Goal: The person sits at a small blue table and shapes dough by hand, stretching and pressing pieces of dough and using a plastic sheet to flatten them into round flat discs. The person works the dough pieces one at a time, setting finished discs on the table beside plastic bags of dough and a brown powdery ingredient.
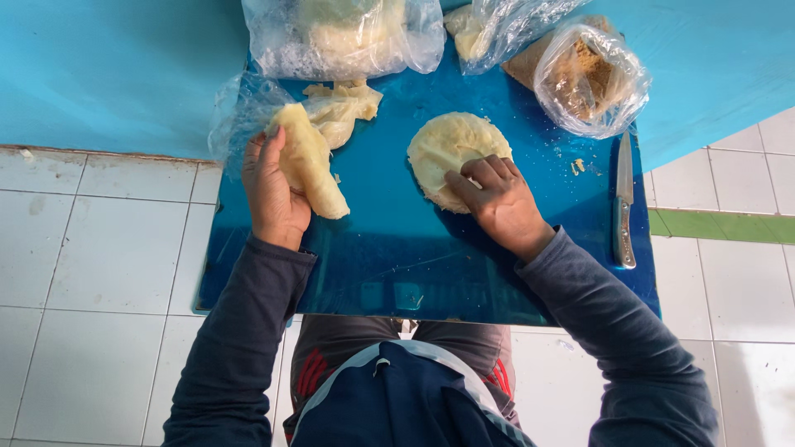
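The left hand [273, 194] holds a long piece of dough [310, 161] over the blue board [397, 248], fingers hidden behind it. The right hand [494, 199] presses flat on a round dough disc [447, 145], covering its lower edge. The bags [348, 33] at the top are cut off

Blue board [397, 265], on white tiled floor [91, 273]. At its far edge: clear bag of pale dough [344, 33], clear bag of brown crumbs [590, 76]. Along its right edge: steel knife [623, 199]
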The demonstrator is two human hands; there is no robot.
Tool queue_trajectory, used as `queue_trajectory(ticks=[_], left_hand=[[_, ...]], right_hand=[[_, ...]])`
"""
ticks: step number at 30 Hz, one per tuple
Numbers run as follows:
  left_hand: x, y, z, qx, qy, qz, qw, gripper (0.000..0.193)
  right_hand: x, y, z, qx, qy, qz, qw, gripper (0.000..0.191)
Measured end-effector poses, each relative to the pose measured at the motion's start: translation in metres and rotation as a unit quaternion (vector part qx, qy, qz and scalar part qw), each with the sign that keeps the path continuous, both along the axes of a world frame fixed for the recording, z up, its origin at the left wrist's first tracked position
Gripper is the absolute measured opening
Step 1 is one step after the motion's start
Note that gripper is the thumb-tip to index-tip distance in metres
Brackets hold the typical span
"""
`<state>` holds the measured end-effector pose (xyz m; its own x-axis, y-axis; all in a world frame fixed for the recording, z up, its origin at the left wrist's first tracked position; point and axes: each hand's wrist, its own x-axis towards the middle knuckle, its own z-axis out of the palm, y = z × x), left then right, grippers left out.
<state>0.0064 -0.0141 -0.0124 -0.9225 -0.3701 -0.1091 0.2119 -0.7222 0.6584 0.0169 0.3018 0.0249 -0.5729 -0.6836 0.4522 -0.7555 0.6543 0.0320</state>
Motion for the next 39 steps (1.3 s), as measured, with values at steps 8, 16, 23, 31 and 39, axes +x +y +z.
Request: queue_trajectory(ticks=[8, 16, 23, 31, 39], left_hand=[[0.002, -0.004, -0.009, -0.020, -0.016, -0.010, 1.000, 0.029], [0.003, -0.008, -0.013, -0.024, -0.035, -0.011, 0.999, 0.030], [0.002, -0.007, -0.012, -0.028, -0.035, -0.012, 0.999, 0.030], [0.003, -0.004, -0.005, -0.036, -0.039, -0.016, 0.998, 0.028], [0.002, -0.004, 0.001, -0.037, -0.030, -0.008, 0.999, 0.027]], right_hand=[[0.007, 0.017, 0.014, -0.004, -0.019, -0.087, 0.996, 0.032], [0.014, 0.026, 0.018, -0.038, -0.063, -0.078, 0.994, 0.024], [0.012, 0.032, 0.032, -0.004, -0.083, -0.018, 0.996, 0.018], [-0.018, 0.047, 0.034, -0.158, -0.133, -0.114, 0.972, 0.008], [-0.057, 0.019, 0.010, -0.113, -0.127, -0.137, 0.976, 0.017]])
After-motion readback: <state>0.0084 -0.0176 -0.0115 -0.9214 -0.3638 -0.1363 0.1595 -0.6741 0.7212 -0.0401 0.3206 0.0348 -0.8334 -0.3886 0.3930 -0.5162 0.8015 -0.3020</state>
